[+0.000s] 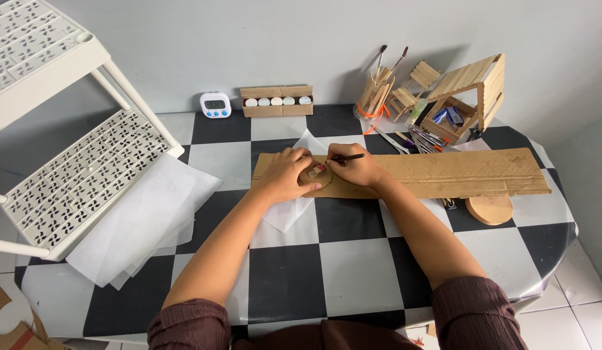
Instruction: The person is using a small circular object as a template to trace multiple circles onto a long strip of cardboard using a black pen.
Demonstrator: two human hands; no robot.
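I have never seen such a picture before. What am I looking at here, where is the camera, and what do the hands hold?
There is no machine. One camera sits on a person's head and looks down at their two bare hands over a black-and-white checkered table. The left hand presses a small round disc flat on a long strip of cardboard. The right hand holds a thin dark pencil or pen, its tip at the disc. Nearby lie translucent paper sheets, another round disc, a timer and a small stick house.
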